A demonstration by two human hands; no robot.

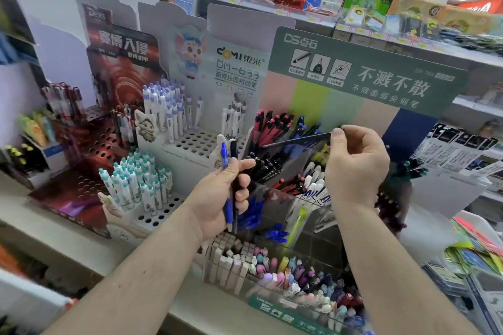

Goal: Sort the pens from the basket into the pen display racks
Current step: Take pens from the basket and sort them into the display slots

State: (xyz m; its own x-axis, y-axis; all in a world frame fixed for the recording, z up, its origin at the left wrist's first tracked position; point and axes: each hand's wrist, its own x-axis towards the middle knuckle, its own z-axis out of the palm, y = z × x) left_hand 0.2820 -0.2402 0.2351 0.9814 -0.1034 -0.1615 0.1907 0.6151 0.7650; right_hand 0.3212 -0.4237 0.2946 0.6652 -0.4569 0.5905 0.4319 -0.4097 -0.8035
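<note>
My left hand grips two upright pens, a blue pen and a black pen, in front of the clear tiered pen rack. My right hand pinches one end of a thin dark pen, which lies nearly level above the rack's upper compartments of red-capped pens and black pens. Lower compartments hold blue pens, white pens and pastel pens. The basket is not in view.
A white perforated stand with white-and-purple pens stands to the left, and below it another with teal-capped pens. A dark red perforated stand is further left. The green header card rises behind the rack. Shelves of goods run behind.
</note>
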